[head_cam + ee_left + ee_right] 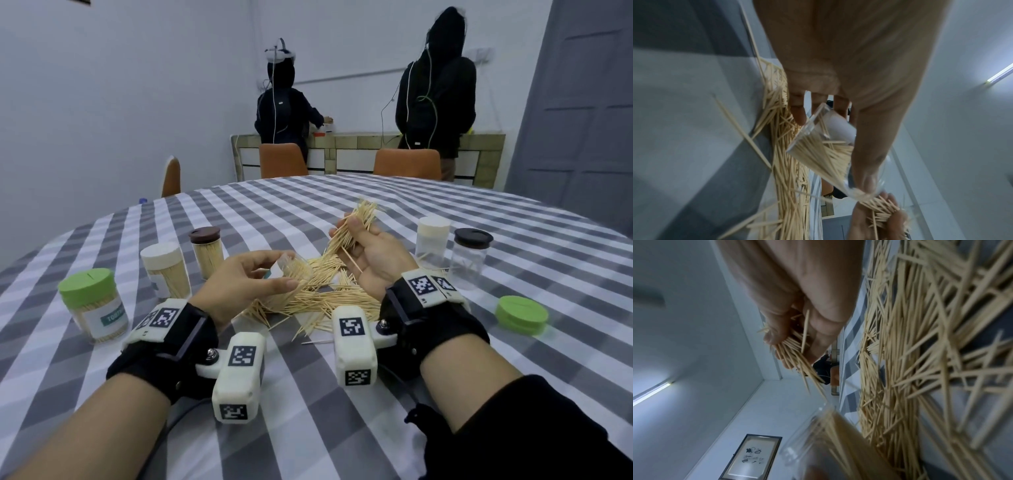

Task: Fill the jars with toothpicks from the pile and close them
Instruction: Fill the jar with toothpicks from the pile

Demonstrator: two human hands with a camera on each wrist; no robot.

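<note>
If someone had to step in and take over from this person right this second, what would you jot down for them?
Left hand: holds an open clear jar, tilted, partly filled with toothpicks.
Right hand: grips a bunch of toothpicks just above the jar's mouth.
Loose pile lies on the table between the hands.
Done: three capped, full jars on the left: green lid, white lid, brown lid.
Left: finish this jar and cap it, probably with the loose green lid; two nearly empty capped jars on the right, white and dark.
</note>
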